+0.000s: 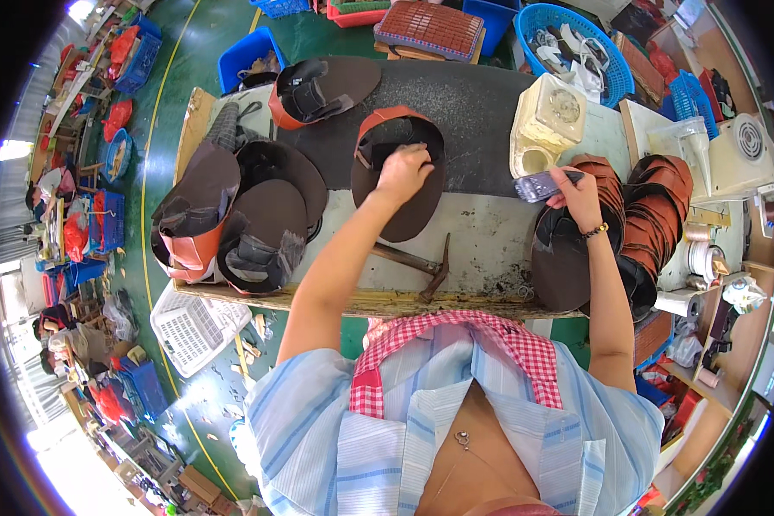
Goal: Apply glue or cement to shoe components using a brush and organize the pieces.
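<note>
In front of me on the bench lies a cap-like piece (402, 211) with a wide dark-brown brim and a rust-brown band. My left hand (407, 175) reaches into its opening, fingers curled closed at the black inner lining; the fingertips are partly hidden. My right hand (576, 196) is closed around what looks like a flat grey brush (537, 186), held above the bench's right part. Under that hand sits a stack of similar brown caps (563, 271). Close by stands a cream plastic container (549, 120) with a round opening.
A hammer (436, 273) lies near the bench's front edge. More caps are piled at the left (271, 232), and another cap (331, 90) lies at the far side. A stacked row of rust-brown bands (660, 211) fills the right. A white basket (196, 331) stands below left.
</note>
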Available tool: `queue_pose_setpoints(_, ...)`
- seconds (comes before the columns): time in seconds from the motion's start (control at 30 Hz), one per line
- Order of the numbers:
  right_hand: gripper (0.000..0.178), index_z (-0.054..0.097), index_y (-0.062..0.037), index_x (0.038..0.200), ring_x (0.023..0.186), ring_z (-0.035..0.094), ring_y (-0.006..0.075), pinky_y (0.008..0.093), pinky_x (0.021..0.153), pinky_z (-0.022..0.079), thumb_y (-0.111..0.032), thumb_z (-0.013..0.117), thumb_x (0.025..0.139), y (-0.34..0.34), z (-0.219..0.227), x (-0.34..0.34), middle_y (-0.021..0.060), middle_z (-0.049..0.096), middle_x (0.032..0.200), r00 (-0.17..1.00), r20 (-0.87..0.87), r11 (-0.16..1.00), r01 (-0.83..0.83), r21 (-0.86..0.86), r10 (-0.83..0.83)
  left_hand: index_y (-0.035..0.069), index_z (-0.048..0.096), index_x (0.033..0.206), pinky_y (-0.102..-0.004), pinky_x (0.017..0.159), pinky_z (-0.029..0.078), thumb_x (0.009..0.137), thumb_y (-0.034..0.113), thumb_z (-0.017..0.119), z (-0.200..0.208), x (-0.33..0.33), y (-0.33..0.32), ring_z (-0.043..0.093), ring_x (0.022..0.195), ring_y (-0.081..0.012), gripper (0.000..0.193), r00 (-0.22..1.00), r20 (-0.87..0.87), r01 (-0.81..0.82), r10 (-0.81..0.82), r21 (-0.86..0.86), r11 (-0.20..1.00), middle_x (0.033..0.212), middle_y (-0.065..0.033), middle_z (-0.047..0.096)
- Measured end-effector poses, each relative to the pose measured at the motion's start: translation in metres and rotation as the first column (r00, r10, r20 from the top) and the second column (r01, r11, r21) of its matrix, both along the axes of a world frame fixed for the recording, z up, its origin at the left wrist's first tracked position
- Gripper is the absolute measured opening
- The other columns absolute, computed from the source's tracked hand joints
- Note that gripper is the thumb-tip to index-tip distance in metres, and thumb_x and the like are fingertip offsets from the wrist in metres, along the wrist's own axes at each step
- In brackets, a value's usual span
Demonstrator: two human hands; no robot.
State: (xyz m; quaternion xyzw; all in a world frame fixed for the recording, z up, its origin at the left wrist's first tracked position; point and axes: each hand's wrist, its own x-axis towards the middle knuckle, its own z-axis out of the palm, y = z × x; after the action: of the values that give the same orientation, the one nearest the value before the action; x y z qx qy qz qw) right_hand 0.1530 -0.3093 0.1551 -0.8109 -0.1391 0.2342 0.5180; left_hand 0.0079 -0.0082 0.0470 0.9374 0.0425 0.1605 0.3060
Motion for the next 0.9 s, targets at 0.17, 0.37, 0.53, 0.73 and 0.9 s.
queue_pose_setpoints(0.17, 0.035, 0.065, 0.0012, 0.103, 0.060, 0.064, 0.0100, 0.0189, 0.051, 0.051, -0.031, 0.060, 0.091, 0.067, -0.021, -0.044, 0.0079, 0.067, 0.080, 0.964, -0.174, 0.972, -0.172, 0.163, 0.200, -0.001, 0.057, 0.087, -0.0339, 0.063, 0.048, 0.080, 0.014, 0.060, 0.022, 0.012, 0.022, 0.062, 0.067, -0.0230, 0.016, 0.985, -0.163, -0.117, 0.064, -0.338, 0.934, 0.073, -0.0162, 0.062)
queue_pose_setpoints(0.37, 0.021, 0.066, -0.0076, 0.094, 0.075, 0.063, 0.0296, 0.0356, 0.064, 0.050, -0.023, 0.069, 0.080, 0.145, -0.046, -0.032, 0.0109, 0.065, 0.085, 0.612, 0.747, 0.948, -0.310, -0.076, 0.260, 0.001, 0.056, 0.096, -0.0395, 0.072, 0.047, 0.084, 0.018, 0.054, 0.023, 0.018, 0.026, 0.063, 0.081, -0.0313, 0.021, 0.974, -0.227, -0.067, -0.009, -0.322, 0.944, 0.086, -0.0194, 0.063)
queue_pose_setpoints(0.53, 0.021, 0.067, -0.0097, 0.094, 0.067, 0.061, 0.0292, 0.0368, 0.059, 0.049, -0.026, 0.068, 0.080, 0.132, -0.057, -0.076, 0.0086, 0.064, 0.079, 0.479, 0.716, 0.811, -0.546, -0.209, 0.507, 0.002, 0.055, 0.105, -0.0455, 0.079, 0.045, 0.086, 0.020, 0.050, 0.016, 0.011, 0.028, 0.058, 0.094, -0.0401, 0.026, 0.976, -0.219, -0.065, -0.001, -0.296, 0.953, 0.098, -0.0228, 0.061)
queue_pose_setpoints(0.73, 0.024, 0.068, -0.0063, 0.099, 0.063, 0.065, 0.0171, 0.0285, 0.057, 0.048, -0.026, 0.067, 0.084, 0.097, -0.020, -0.045, 0.0097, 0.068, 0.083, 0.818, 0.252, 0.852, -0.521, -0.057, 0.517, 0.003, 0.056, 0.103, -0.0446, 0.078, 0.045, 0.079, 0.016, 0.062, 0.062, 0.003, 0.032, 0.059, 0.093, -0.0375, 0.027, 0.934, -0.278, 0.130, -0.225, -0.323, 0.938, 0.097, -0.0180, 0.064)
queue_pose_setpoints(0.9, 0.035, 0.070, -0.0050, 0.085, 0.054, 0.060, 0.0339, 0.0386, 0.051, 0.046, -0.039, 0.059, 0.087, 0.022, -0.004, 0.022, 0.0173, 0.060, 0.060, 0.679, 0.719, 0.968, 0.045, -0.245, 0.151, 0.012, 0.056, 0.114, -0.0417, 0.083, 0.047, 0.072, 0.012, 0.068, 0.112, 0.006, 0.050, 0.059, 0.099, -0.0341, 0.044, 0.985, 0.157, -0.149, 0.073, 0.554, 0.819, 0.113, -0.0106, 0.059)
